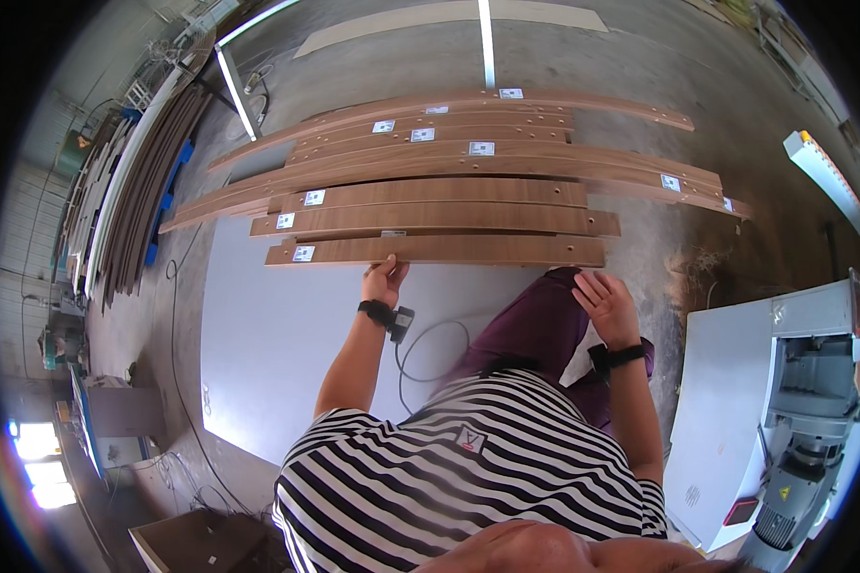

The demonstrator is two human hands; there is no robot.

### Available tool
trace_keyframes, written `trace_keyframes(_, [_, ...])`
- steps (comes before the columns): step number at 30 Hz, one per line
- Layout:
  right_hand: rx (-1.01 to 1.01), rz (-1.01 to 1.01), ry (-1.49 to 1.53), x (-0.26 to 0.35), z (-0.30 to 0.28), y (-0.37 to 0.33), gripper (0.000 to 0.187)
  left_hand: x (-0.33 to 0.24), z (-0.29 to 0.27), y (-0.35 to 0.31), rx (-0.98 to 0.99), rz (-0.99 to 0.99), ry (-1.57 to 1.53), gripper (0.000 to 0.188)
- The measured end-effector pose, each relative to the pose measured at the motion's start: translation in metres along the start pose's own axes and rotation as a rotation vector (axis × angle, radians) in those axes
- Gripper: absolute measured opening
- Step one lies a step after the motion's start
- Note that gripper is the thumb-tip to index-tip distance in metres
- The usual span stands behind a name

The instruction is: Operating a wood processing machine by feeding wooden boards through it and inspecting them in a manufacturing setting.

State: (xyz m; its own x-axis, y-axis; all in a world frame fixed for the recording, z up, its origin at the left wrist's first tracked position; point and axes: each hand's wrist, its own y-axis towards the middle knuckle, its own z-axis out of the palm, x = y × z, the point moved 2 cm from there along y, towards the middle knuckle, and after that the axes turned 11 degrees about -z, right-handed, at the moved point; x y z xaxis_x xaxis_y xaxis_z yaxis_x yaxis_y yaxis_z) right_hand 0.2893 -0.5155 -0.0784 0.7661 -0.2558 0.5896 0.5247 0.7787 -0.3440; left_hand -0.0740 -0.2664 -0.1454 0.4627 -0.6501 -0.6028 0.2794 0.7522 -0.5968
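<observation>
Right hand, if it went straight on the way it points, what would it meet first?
The right hand would probably meet the nearest brown board, near its right end; depth there is unclear.

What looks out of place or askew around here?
The wooden planks at your left hand have staggered ends, so they look misaligned. Brown debris on the floor, beyond your right hand, might be spilled.

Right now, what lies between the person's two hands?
In the head view, between the left hand and right hand lie a stretch of pale panel and the purple trouser leg.
</observation>
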Motion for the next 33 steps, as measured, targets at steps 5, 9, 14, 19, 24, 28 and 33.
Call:
trace_keyframes(5, [-0.123,0.007,-0.034,0.009,-0.053,-0.008,0.027,0.001,-0.008,0.013,-0.170,0.018,0.229,0.021])
trace_keyframes(9, [-0.221,-0.005,-0.115,0.023,-0.087,-0.024,0.024,-0.007,0.008,0.019,-0.222,0.060,0.306,0.025])
trace_keyframes(14, [-0.293,-0.099,-0.262,0.041,-0.123,-0.044,0.022,0.006,0.013,0.019,-0.153,-0.209,0.293,0.051])
trace_keyframes(19, [-0.331,-0.330,-1.229,0.062,-0.181,-0.069,0.021,0.055,0.062,0.024,0.086,-0.380,0.475,0.066])
trace_keyframes(24, [-0.414,-0.431,-1.272,0.052,-0.198,-0.072,0.025,0.066,0.050,0.033,0.159,-0.518,0.629,0.101])
trace_keyframes(28, [-0.439,-0.384,-0.883,0.086,-0.163,-0.099,0.024,0.070,0.051,0.030,0.148,-0.589,0.522,0.092])
trace_keyframes(33, [-0.662,-0.904,-0.704,0.229,-0.160,-0.128,0.023,0.082,0.064,0.022,0.214,-0.557,0.576,0.043])
